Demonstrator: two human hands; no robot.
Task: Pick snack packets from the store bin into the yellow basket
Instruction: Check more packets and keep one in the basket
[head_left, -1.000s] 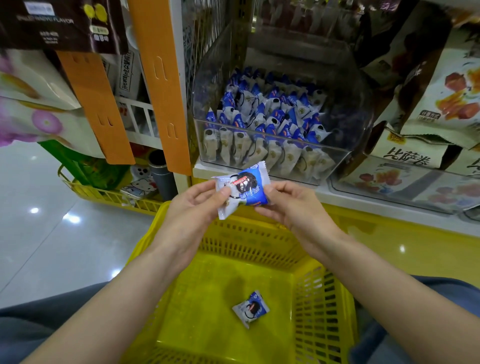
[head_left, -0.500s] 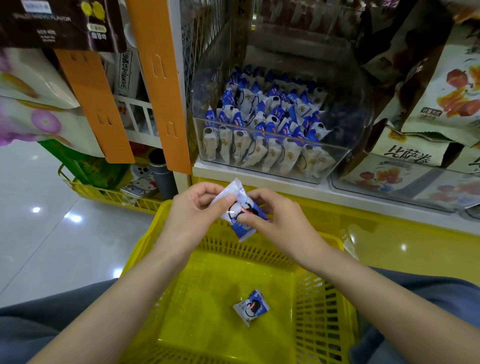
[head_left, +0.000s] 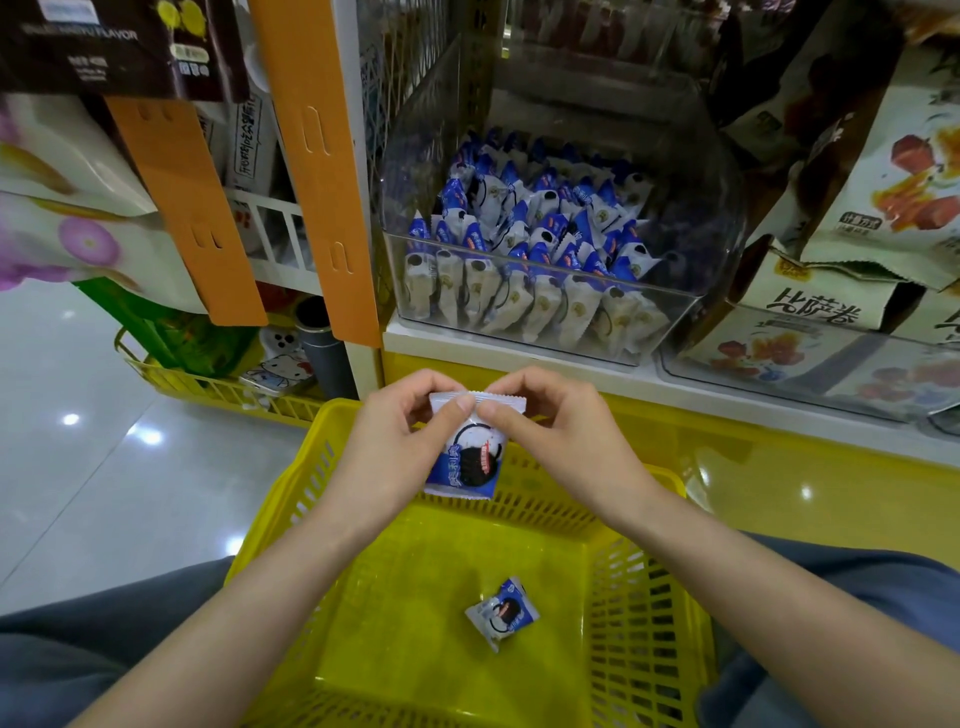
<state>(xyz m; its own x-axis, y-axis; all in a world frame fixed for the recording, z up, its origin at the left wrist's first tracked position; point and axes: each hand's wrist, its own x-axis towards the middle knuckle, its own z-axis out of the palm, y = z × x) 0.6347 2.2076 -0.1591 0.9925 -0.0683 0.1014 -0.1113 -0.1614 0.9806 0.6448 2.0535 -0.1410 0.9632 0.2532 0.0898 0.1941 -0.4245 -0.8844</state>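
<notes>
Floor (head_left: 67, 467): glossy pale tiles with spots of reflected light, far left.
Hanging bags (head_left: 62, 228): pale printed packs at the upper left, under a dark bag (head_left: 104, 47).
Orange strips (head_left: 182, 208): two flat slotted strips hang from the shelving, the wider one beside the store bin.
Wire basket (head_left: 208, 387): small and yellow, low on the left, holding a cat-face item (head_left: 283, 369) and a dark tube (head_left: 322, 343).
Left hand (head_left: 384, 462): its grip pinches the held packet's upper left, thumb on the front, fingers curled behind the top seal.
Held packet (head_left: 467, 462): blue and white with a dark round biscuit printed on it. It hangs upright between both hands, over the far rim of the yellow basket and below the store bin.
Packet in basket (head_left: 501, 613): a matching one lies tilted on the basket floor, apart from the hands.
Right hand (head_left: 566, 441): its grip pinches the same packet's upper right, thumb tip just beside the left thumb.
Yellow basket (head_left: 644, 613): slotted plastic, resting between the person's grey-blue trouser legs.
Store bin (head_left: 696, 218): clear plastic on the shelf, above the hands.
Bin packets (head_left: 540, 244): many blue and white ones, the front row standing against the clear wall.
Fruit-print bags (head_left: 893, 171): large cream packs at far right, above a second clear bin (head_left: 810, 374).
</notes>
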